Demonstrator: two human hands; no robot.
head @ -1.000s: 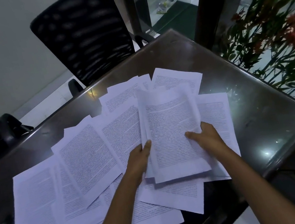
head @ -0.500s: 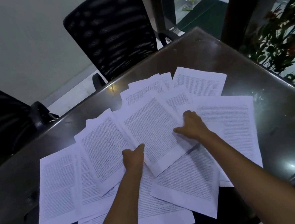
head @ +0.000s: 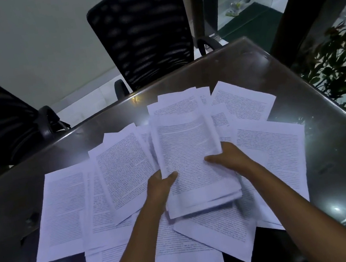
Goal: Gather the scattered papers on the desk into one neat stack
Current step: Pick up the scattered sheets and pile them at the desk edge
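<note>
Dense printed lines on every sheet of the papers (head: 125, 169), none legible (too small, blurred), no other signs

Dark, glossy worktop (head: 345, 158) with a rounded far corner (head: 248, 40). White printed sheets (head: 125, 169) lie on it in a loose, overlapping spread. The nearest sheet (head: 243, 102) lies close to that corner; the farthest sheet (head: 65, 207) lies well apart from it, beside the worktop's opposite edge.

Head view; looks forward-down, close over desk (head: 299, 90); edges seemingly distorted
</note>
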